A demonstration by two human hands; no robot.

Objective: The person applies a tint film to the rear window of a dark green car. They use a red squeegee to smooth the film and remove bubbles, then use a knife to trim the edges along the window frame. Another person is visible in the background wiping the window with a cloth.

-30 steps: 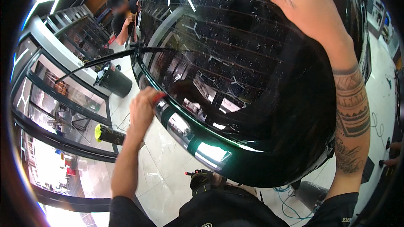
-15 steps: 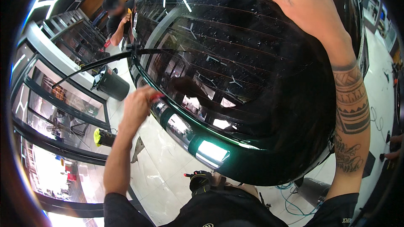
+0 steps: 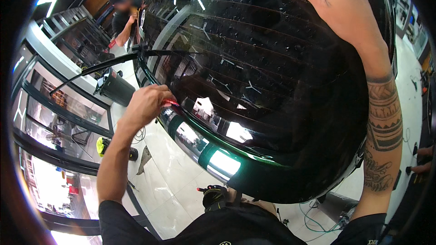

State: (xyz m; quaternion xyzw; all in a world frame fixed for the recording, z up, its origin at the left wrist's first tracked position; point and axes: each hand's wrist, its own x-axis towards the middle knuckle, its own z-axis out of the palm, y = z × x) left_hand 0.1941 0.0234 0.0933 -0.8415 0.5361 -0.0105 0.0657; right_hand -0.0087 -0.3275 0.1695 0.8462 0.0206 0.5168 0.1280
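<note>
A black car's rear window (image 3: 272,77), wet and glossy with thin heater lines, fills the middle of the view. My left hand (image 3: 147,104) is closed around a small red tool (image 3: 174,104) and presses it against the window's lower left edge, by the chrome trim (image 3: 181,134). My right hand (image 3: 340,7) lies flat with spread fingers on the upper right of the glass. A raised black wiper arm (image 3: 95,69) sticks out to the left of the window.
A black bin (image 3: 116,88) stands on the pale tiled floor (image 3: 168,186) at left. A yellow-and-black tool (image 3: 103,145) lies near my left forearm. Another person (image 3: 125,16) works at the car's far side. Green cable (image 3: 313,218) lies on the floor below.
My left hand has slid up and to the right along the window's lower edge with the red tool. My right hand stays flat on the glass.
</note>
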